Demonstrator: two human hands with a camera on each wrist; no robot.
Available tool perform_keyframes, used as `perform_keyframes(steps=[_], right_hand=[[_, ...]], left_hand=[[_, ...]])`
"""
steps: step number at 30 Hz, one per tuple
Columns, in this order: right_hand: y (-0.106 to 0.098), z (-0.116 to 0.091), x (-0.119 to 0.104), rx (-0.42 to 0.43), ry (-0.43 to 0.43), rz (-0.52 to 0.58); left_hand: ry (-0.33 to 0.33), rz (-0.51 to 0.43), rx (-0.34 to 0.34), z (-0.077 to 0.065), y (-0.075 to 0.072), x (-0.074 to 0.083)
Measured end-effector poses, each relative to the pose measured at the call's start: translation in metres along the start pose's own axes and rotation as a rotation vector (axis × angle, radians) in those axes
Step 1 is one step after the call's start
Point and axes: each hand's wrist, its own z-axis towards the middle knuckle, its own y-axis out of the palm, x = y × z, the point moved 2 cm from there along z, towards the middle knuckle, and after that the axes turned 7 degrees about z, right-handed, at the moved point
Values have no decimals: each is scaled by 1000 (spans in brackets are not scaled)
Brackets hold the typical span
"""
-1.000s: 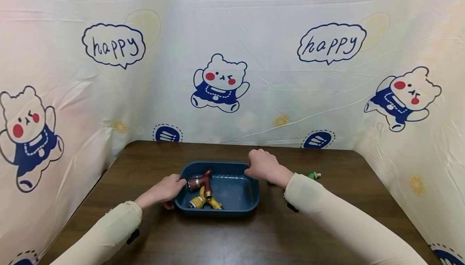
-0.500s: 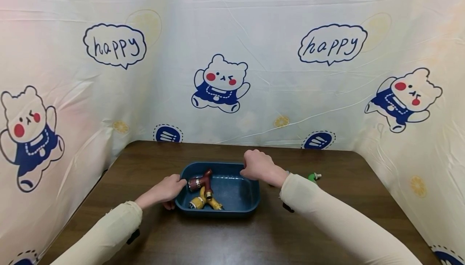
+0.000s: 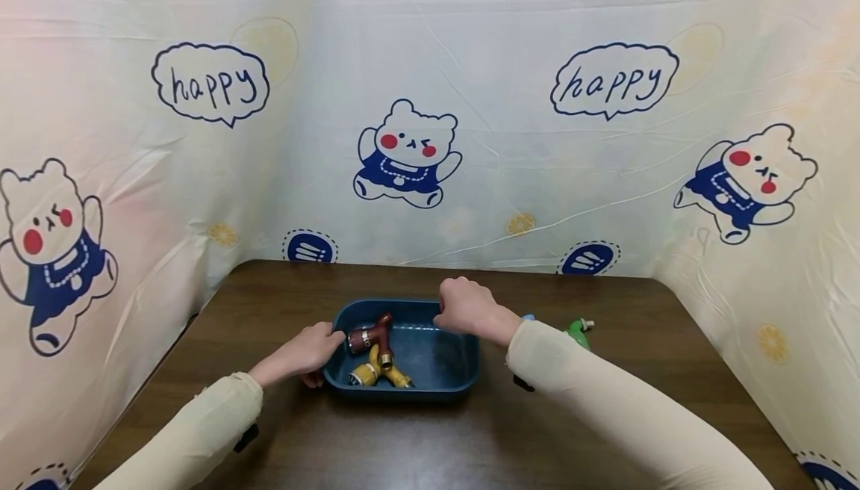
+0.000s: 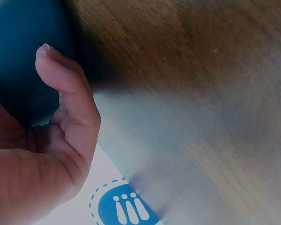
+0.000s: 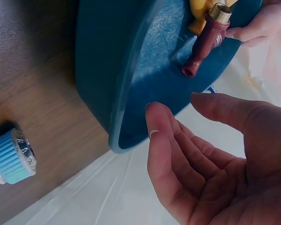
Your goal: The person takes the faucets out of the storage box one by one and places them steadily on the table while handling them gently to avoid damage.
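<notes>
A dark blue plastic basin stands on the table. My left hand grips its left end, thumb at the rim and fingers low on the outer wall. Inside, at the left, a maroon tap leans across a yellow tap; both have metal threaded ends. My right hand hovers over the far rim, near the far right corner. In the right wrist view its fingers are loosely bent, apart from the thumb, with nothing between them. The left wrist view shows one bent finger against the blue wall.
Right of the basin, partly behind the right sleeve, a green tap lies on the brown table. A light blue ribbed fitting lies beside the basin in the right wrist view. A printed curtain encloses the table's back and sides.
My right hand has slid left above the far rim, uncovering more of the green tap and a bit of light blue. The left hand, the basin and the taps inside have stayed put.
</notes>
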Motion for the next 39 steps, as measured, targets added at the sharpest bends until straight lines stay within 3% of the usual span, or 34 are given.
perform_keyframes(steps=[39], right_hand=[[27,16,-33,-47,-51,-45]], left_hand=[[-9,-1,6,2,0,0]])
